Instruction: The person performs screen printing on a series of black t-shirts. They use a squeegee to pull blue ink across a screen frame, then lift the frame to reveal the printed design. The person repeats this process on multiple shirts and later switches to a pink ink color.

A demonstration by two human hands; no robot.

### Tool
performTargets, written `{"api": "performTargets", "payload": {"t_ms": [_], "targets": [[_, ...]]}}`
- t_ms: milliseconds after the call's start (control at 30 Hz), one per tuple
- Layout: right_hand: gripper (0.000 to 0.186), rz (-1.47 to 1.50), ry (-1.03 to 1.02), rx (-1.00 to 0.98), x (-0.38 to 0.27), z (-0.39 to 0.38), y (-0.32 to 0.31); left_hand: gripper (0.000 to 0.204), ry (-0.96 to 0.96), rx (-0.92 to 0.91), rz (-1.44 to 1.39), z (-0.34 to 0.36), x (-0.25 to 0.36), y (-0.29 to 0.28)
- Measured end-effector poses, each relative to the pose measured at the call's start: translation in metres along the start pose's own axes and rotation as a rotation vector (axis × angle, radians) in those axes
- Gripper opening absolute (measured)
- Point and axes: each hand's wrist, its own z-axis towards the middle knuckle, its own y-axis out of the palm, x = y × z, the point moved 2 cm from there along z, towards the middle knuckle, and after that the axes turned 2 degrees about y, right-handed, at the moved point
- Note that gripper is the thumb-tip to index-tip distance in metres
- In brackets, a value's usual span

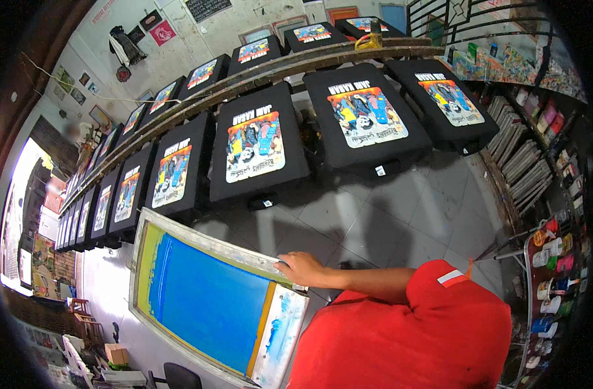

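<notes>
A silk-screen frame with a pale, paint-smeared border tilts across the lower left. Bright blue mesh or ink fills most of it, edged by a yellow-green strip. My right hand comes in from the right in a red sleeve, its fingers closed over the frame's upper right edge. My left hand does not show. Beyond the frame, black T-shirts lie on sloping boards; the closest are one with a colourful print and another with the same print.
More printed black shirts run in two rows along a wooden rail. A yellow-handled tool lies on the rail. At right stand stacked frames and a rack of paint pots. A dark chair is at the bottom; grey floor tiles lie between.
</notes>
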Motion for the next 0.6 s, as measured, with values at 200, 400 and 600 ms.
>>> {"api": "performTargets", "payload": {"t_ms": [200, 400, 600], "targets": [[0.042, -0.012, 0.012, -0.021, -0.026, 0.051, 0.015, 0.060, 0.079, -0.055, 0.063, 0.075, 0.033, -0.006], [0.039, 0.005, 0.003, 0.015, -0.037, 0.125, 0.042, 0.058, 0.141, -0.099, 0.152, 0.154, 0.062, -0.009], [0.042, 0.050, -0.020, 0.117, -0.056, 0.180, 0.099, 0.056, 0.136, -0.135, 0.244, 0.230, 0.077, -0.021]]}}
